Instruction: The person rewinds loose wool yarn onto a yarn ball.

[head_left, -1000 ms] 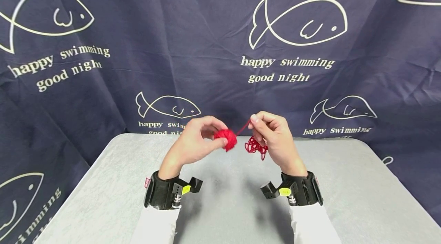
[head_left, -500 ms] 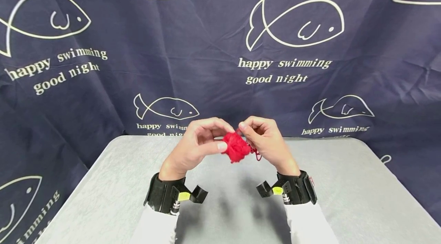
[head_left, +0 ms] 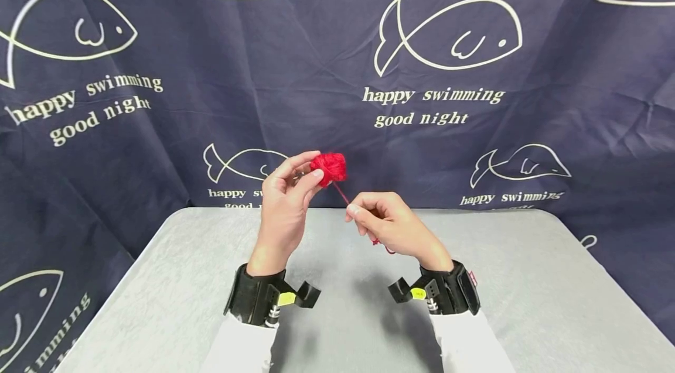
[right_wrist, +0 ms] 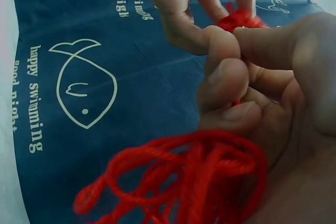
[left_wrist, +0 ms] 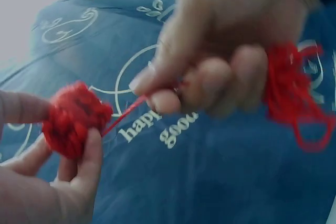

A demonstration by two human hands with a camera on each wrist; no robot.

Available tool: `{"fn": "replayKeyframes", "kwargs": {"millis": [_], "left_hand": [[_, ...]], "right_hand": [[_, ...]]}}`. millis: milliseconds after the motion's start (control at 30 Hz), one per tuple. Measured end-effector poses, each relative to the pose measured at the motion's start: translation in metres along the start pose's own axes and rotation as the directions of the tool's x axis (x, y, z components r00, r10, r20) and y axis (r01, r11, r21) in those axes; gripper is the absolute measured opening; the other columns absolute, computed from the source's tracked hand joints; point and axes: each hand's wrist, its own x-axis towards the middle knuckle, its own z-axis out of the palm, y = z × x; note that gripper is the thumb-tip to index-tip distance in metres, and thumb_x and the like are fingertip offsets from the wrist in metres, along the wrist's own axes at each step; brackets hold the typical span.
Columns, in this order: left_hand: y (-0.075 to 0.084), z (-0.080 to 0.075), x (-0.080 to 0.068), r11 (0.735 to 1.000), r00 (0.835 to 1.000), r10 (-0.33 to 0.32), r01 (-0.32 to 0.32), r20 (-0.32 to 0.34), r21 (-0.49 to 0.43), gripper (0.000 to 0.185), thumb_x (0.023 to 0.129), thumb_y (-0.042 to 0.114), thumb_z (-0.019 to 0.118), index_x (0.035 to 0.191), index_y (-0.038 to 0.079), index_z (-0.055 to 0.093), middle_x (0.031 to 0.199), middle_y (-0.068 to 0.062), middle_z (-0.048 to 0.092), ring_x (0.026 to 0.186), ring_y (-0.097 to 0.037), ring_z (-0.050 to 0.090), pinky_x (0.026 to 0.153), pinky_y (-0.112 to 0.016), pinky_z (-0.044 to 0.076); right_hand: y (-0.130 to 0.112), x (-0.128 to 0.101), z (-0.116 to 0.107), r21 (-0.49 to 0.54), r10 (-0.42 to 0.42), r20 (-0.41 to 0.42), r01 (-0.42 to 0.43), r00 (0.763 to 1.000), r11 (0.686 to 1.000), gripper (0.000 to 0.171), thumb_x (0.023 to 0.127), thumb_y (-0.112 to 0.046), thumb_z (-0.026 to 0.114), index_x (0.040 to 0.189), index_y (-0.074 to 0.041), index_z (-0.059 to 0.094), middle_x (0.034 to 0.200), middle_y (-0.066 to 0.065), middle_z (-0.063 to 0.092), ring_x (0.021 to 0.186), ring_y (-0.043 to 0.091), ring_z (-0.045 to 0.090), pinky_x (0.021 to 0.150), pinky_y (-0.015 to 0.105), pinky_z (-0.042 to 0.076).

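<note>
Two hands are up over the bench [head_left: 158,303]: one left hand [head_left: 285,209] and one right hand [head_left: 392,226]. There is one small ball of red yarn [head_left: 329,167], one strand [head_left: 341,192] running off it, and one loose bunch of red yarn [right_wrist: 199,177]. Each wrist wears one black wrist mount [head_left: 258,301], two in all. One dark backdrop cloth [head_left: 158,127] hangs behind, with one bench in front.
</note>
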Motion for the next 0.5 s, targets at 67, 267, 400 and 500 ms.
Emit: {"fn": "replayKeyframes", "kwargs": {"millis": [67,267,400,500], "left_hand": [[-0.001,0.000,0.001,0.985,0.997,0.067,-0.060,-0.037,0.164,0.028,0.088,-0.010,0.066,0.115,-0.004,0.071,0.101,-0.010,0.063,0.090,-0.022,0.065,0.083,-0.027,0.058],[-0.007,-0.007,0.001,0.797,0.981,0.194,-0.167,0.016,0.580,0.025,0.086,-0.003,0.071,0.111,0.000,0.073,0.106,-0.012,0.064,0.091,-0.023,0.067,0.085,-0.032,0.060],[-0.009,-0.013,-0.001,0.679,0.988,0.134,-0.151,0.080,0.718,0.023,0.085,0.004,0.071,0.108,0.003,0.073,0.099,-0.010,0.070,0.084,-0.021,0.069,0.079,-0.035,0.059],[-0.008,-0.017,-0.003,0.634,0.993,0.037,-0.113,0.116,0.765,0.021,0.083,0.005,0.071,0.104,0.004,0.074,0.091,-0.007,0.072,0.078,-0.019,0.067,0.073,-0.033,0.055]], "right_hand": [[-0.003,0.000,0.000,-0.022,-0.002,-0.005,0.002,1.000,1.000,0.016,0.102,-0.017,0.062,0.088,-0.016,0.069,0.066,0.009,0.055,0.045,0.022,0.049,0.031,0.027,0.033],[-0.004,-0.002,-0.004,-0.003,-0.053,-0.030,0.053,0.998,0.999,0.015,0.101,-0.016,0.062,0.088,-0.016,0.070,0.061,0.008,0.054,0.044,0.024,0.048,0.029,0.028,0.034],[-0.001,-0.005,-0.009,0.083,-0.109,-0.090,0.116,0.990,0.990,0.015,0.101,-0.010,0.062,0.088,-0.011,0.070,0.057,0.010,0.050,0.044,0.019,0.045,0.031,0.027,0.033],[0.000,-0.008,-0.010,0.163,-0.137,-0.159,0.163,0.978,0.973,0.017,0.101,-0.007,0.060,0.087,-0.007,0.070,0.058,0.009,0.048,0.046,0.017,0.042,0.036,0.027,0.032]]}}
